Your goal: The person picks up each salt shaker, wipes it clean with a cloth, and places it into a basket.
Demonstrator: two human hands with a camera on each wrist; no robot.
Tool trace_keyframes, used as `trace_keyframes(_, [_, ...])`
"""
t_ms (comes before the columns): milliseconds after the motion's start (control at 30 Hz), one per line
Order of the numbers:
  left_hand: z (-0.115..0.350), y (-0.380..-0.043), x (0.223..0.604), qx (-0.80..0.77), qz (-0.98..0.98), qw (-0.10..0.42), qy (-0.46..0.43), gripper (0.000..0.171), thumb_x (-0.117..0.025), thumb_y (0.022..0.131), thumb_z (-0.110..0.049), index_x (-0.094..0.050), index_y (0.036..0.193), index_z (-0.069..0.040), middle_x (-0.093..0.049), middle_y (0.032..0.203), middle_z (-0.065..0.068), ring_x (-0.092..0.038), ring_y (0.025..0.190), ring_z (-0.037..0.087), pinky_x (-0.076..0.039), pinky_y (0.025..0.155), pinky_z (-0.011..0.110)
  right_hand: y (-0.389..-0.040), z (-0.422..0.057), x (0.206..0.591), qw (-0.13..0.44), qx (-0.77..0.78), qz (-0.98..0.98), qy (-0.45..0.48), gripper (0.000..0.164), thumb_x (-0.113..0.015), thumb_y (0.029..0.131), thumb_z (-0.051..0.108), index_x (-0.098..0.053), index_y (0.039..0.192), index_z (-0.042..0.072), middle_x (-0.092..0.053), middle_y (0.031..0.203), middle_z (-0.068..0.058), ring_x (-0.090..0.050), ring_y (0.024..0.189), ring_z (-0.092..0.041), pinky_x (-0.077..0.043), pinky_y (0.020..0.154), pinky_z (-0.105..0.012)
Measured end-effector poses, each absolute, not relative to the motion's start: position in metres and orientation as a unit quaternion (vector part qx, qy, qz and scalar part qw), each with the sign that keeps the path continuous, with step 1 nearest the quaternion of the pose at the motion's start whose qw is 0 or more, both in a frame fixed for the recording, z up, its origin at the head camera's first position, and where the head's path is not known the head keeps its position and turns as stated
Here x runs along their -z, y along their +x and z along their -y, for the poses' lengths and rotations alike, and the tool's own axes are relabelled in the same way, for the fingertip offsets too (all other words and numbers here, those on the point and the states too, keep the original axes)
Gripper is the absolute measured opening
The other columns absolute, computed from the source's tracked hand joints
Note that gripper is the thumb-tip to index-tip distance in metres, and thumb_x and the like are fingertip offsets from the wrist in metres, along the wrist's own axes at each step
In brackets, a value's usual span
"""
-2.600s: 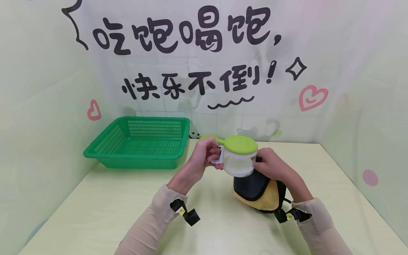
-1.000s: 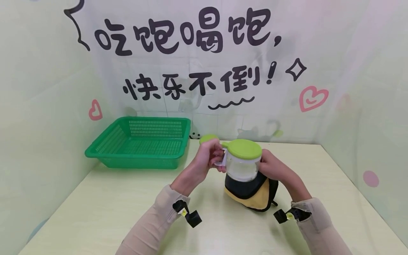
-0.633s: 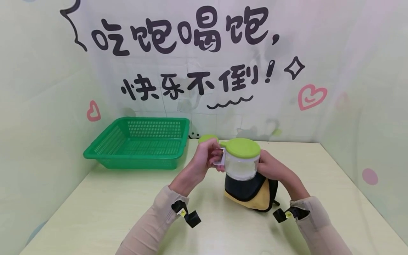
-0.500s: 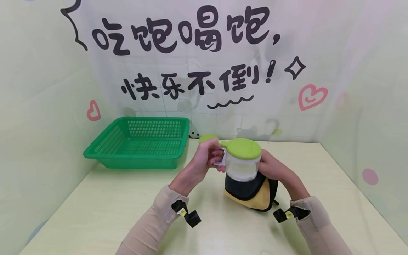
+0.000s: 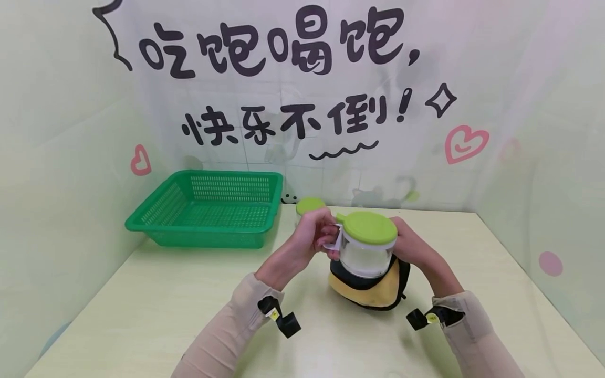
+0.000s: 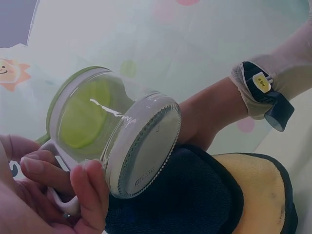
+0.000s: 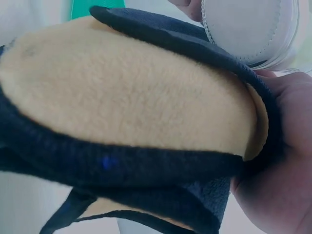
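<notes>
My left hand (image 5: 317,231) holds a clear glass seasoning jar (image 5: 366,260) by its white side handle, fingers curled through it. A green lid (image 5: 371,227) covers the jar, which hangs above the table, tilted. In the left wrist view, the jar's ridged base (image 6: 148,151) faces the camera. My right hand (image 5: 413,241) grips a fleecy tan-and-navy cloth (image 5: 373,294) just behind and below the jar. In the right wrist view, the dark-edged cloth (image 7: 131,92) fills most of the picture, its edge bunched against the hand (image 7: 297,126). The right fingertips are mostly hidden.
A green plastic basket (image 5: 208,236) sits at the back left of the pale table (image 5: 189,294). Another green-lidded jar (image 5: 309,205) stands at the back, partly behind my left hand. A printed cloth wall (image 5: 264,94) closes off the back.
Both hands, the jar and the cloth have shifted slightly. The jar has come lower and a little right, and overlaps more of the cloth. The cloth has moved left since the first frame.
</notes>
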State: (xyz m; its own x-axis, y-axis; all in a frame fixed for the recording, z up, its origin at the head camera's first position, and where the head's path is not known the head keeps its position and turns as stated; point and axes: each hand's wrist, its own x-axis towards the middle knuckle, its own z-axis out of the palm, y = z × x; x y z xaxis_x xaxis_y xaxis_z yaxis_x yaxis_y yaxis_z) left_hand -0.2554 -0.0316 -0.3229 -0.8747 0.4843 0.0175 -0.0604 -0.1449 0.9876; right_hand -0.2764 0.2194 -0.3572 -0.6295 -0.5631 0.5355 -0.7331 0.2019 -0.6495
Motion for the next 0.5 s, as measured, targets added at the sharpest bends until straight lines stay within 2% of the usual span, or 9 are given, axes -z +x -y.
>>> trace_keyframes(67, [0.0316,-0.2550,0.3224,-0.737,-0.628,0.185,0.169,0.031,-0.042,0.086,-0.024,-0.032,0.058,-0.016,-0.032,0.047,-0.006,-0.058,0.046,0.017,-0.051,0.053,0.028,-0.2770,-0.2192,0.3573,0.096,-0.490,0.757,0.422,0.026,-0.054,0.090,-0.016,-0.072,0.094,0.004,-0.066,0.088,0.022,-0.060,0.080,0.004,-0.053,0.075,-0.017])
trace_keyframes(133, [0.0316,-0.2549,0.3225,-0.737,-0.627,0.185,0.171,0.031,-0.042,0.086,-0.024,-0.032,0.058,-0.016,-0.032,0.047,-0.006,-0.058,0.046,0.017,-0.051,0.053,0.028,-0.2771,-0.2187,0.3573,0.102,-0.507,0.747,0.417,0.038,-0.054,0.090,-0.015,-0.075,0.097,0.015,-0.069,0.092,0.022,-0.062,0.084,0.004,-0.054,0.078,-0.016])
trace_keyframes(233, [0.0312,-0.2552,0.3226,-0.737,-0.627,0.185,0.172,0.031,-0.042,0.086,-0.023,-0.032,0.058,-0.016,-0.032,0.046,-0.006,-0.057,0.046,0.016,-0.049,0.052,0.027,-0.2761,-0.2182,0.3559,0.105,-0.528,0.743,0.398,0.047,-0.055,0.093,-0.012,-0.077,0.110,0.026,-0.073,0.103,0.021,-0.067,0.095,0.003,-0.055,0.084,-0.015])
trace_keyframes(300, [0.0307,-0.2556,0.3229,-0.736,-0.628,0.187,0.173,0.030,-0.042,0.085,-0.023,-0.032,0.057,-0.016,-0.032,0.046,-0.006,-0.057,0.045,0.016,-0.048,0.051,0.027,-0.2750,-0.2182,0.3545,0.108,-0.536,0.746,0.381,0.044,-0.056,0.095,-0.009,-0.077,0.116,0.024,-0.073,0.110,0.021,-0.067,0.102,0.003,-0.054,0.089,-0.015])
trace_keyframes(400, [0.0301,-0.2556,0.3230,-0.733,-0.630,0.192,0.172,0.030,-0.042,0.085,-0.023,-0.032,0.058,-0.017,-0.033,0.046,-0.006,-0.056,0.045,0.016,-0.046,0.050,0.027,-0.2741,-0.2185,0.3530,0.110,-0.548,0.745,0.363,0.035,-0.056,0.095,-0.009,-0.075,0.120,0.008,-0.073,0.114,0.020,-0.067,0.108,0.002,-0.054,0.092,-0.016])
trace_keyframes(500, [0.0297,-0.2557,0.3235,-0.734,-0.629,0.193,0.169,0.029,-0.042,0.085,-0.022,-0.032,0.058,-0.017,-0.033,0.046,-0.006,-0.056,0.045,0.016,-0.045,0.049,0.026,-0.2747,-0.2183,0.3531,0.111,-0.551,0.742,0.366,0.033,-0.056,0.095,-0.010,-0.073,0.121,-0.001,-0.073,0.116,0.019,-0.067,0.110,0.001,-0.054,0.094,-0.016])
